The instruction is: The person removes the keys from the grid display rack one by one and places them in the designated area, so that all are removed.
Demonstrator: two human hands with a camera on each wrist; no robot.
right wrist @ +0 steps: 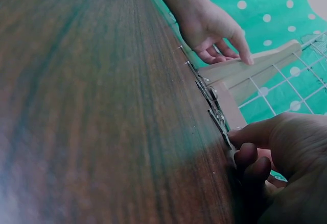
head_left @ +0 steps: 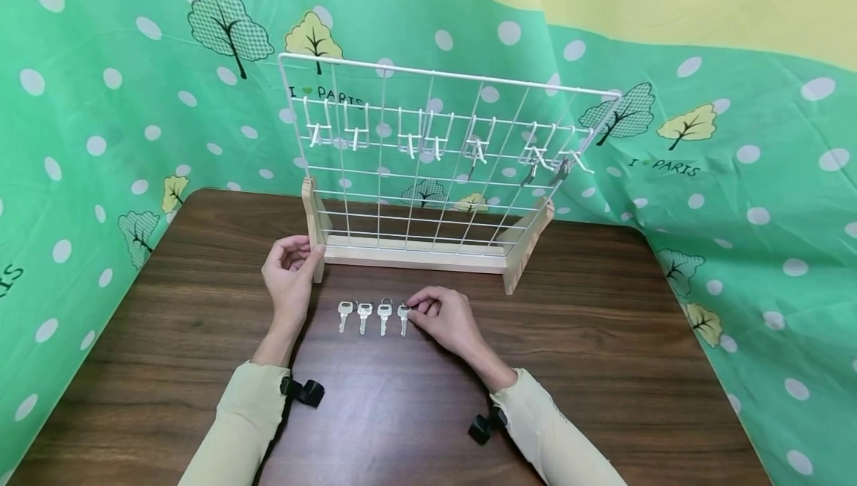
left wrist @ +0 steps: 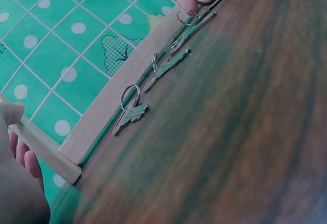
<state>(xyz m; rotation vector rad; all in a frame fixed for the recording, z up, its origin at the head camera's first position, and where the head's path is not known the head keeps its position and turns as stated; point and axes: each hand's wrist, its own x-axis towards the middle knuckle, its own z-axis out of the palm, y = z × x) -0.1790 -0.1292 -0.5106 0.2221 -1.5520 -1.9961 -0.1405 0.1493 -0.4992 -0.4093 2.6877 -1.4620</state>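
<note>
Several silver keys with rings lie in a row on the table, among them the leftmost key (head_left: 344, 316) and the third key (head_left: 384, 318). My right hand (head_left: 450, 319) is at the right end of the row, thumb and forefinger pinching the rightmost key (head_left: 403, 319) near its ring. Behind the row stands a white wire grid rack (head_left: 428, 170) on a wooden base. My left hand (head_left: 291, 277) grips the wooden side leg (head_left: 318, 266) of the rack, the thumb at its front edge. In the left wrist view, a key (left wrist: 134, 117) has its ring standing up.
White double hooks, such as the left hook (head_left: 316, 132), hang along the upper grid. Keys hang on the right hooks, one of them a key (head_left: 529, 173). The brown wooden table (head_left: 402, 426) lies underneath, with a green dotted cloth (head_left: 770, 263) around it.
</note>
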